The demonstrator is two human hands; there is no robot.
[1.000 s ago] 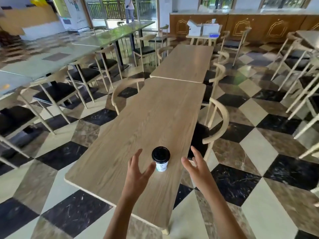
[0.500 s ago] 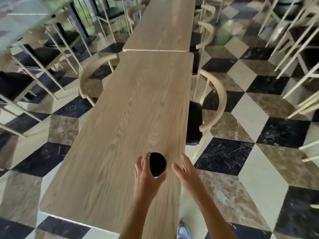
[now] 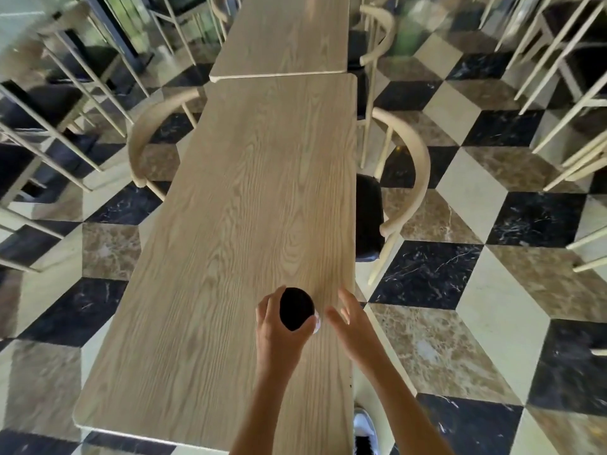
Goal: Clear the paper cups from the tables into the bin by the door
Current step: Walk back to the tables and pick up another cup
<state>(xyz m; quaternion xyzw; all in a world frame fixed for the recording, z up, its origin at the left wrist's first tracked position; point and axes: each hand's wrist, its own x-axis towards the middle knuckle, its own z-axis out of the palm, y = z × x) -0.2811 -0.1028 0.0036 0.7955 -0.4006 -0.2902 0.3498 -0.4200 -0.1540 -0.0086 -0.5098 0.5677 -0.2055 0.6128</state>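
A paper cup with a black lid (image 3: 295, 308) is near the right edge of a long wooden table (image 3: 230, 224). My left hand (image 3: 279, 330) is wrapped around the cup, thumb on its right side and fingers on its left. A sliver of the cup's white wall shows beside the thumb. Just right of the cup, my right hand (image 3: 351, 323) hovers with its fingers spread and holds nothing. The bin and the door are out of view.
A second wooden table (image 3: 282, 34) butts against the far end. Curved-back wooden chairs stand on the left (image 3: 147, 133) and right (image 3: 407, 165) of the table. More chairs crowd both far sides. My shoe (image 3: 364, 428) is on the checkered floor.
The view has tilted down and come nearer the table. My left hand has closed around the cup from an open reach. My right hand stayed open beside it.
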